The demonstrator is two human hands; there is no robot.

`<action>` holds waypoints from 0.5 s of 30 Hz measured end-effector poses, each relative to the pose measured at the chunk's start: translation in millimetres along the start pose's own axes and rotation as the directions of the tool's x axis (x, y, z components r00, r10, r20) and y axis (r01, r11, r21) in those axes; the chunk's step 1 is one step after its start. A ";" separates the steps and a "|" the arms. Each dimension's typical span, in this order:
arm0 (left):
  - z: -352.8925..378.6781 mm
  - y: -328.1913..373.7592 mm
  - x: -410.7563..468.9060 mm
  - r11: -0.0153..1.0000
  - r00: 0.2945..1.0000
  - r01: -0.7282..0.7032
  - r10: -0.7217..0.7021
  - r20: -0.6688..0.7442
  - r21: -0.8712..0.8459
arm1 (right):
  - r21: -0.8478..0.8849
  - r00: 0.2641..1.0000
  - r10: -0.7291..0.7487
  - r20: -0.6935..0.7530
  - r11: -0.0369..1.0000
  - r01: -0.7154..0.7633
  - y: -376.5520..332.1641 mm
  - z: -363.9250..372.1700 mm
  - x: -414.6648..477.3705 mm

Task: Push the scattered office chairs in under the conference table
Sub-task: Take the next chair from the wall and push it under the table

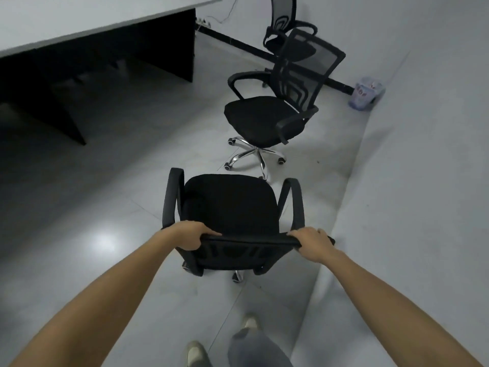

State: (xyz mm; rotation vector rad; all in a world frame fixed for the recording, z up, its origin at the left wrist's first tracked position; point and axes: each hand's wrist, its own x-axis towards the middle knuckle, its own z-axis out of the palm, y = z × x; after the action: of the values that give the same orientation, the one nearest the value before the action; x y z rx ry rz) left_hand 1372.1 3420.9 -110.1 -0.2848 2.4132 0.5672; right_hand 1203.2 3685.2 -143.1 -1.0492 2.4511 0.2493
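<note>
We find the nearest office chair [227, 205] directly ahead of us, seen from behind and above. It has a black padded seat, two curved black armrests and a black mesh backrest whose top rail [248, 239] runs across the view, with a bit of chromed base and a castor showing below. It stands on the pale tiled floor [105, 207], well apart from the conference table [79, 19], whose light top and dark panel legs fill the upper left corner. The seat points away from us, not toward the table. Our left hand [189, 235] grips the left end of the top rail, fingers and thumb closed round it. Our right hand [311, 243] grips the right end in the same way, fingers wrapped over the rail. Beyond, a second mesh-backed chair [260, 120] stands on a chromed star base near the first chair's front edge. A third chair [283, 27] stands behind that one, close to the wall [423, 128]. A crumpled translucent bag [366, 94] lies at the wall's foot on the right.
</note>
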 end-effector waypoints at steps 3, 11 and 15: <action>1.4 -10.0 -5.9 0.999 1.000 0.024 -0.024 -0.009 -0.043 | 0.108 0.998 -0.062 0.027 0.992 0.059 -6.8 1.1 9.5; 16.1 -37.8 -4.0 0.964 0.981 0.178 -0.189 -0.038 -0.200 | 0.050 0.961 -0.276 0.003 0.960 0.275 -7.4 -49.7 69.7; 23.3 -35.1 -13.9 0.938 0.948 0.269 -0.297 -0.111 -0.217 | 0.002 0.919 -0.392 0.031 0.920 0.392 -20.4 -69.9 108.0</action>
State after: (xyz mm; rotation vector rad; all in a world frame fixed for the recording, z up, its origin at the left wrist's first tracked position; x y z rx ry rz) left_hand 1407.1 3401.6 -129.3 -0.7705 2.3910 0.6748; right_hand 1128.9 3578.7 -133.1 -1.4956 2.1509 0.1379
